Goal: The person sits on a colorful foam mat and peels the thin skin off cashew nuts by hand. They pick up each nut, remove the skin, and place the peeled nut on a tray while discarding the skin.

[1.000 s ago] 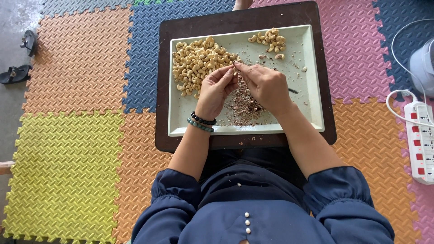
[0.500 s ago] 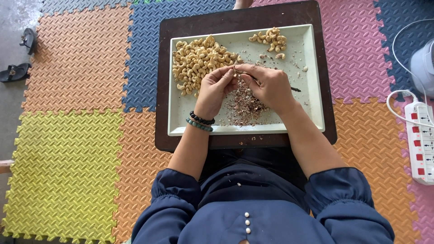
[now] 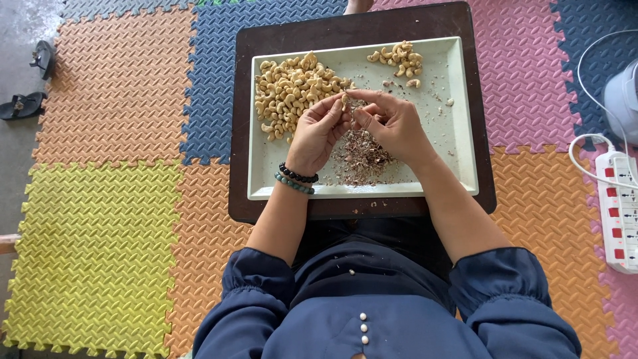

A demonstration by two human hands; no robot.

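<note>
Pinching one cashew kernel [image 3: 345, 101] above the pale tray [image 3: 458, 133], left hand [image 3: 318, 133] and right hand [image 3: 392, 123] clamp it by fingertips; light, brittle, probably best held at its curved ends.

Foam floor mats [image 3: 100, 219] in interlocking squares cover the floor: yellow, orange, blue and pink. At the far left edge, a pair of dark sandals [image 3: 30, 83] lies on bare grey floor. On the right, a white power strip [image 3: 619, 211] with red switches rests on the mats, a white cable [image 3: 585, 146] looping from it toward a pale rounded appliance [image 3: 625, 96].
</note>
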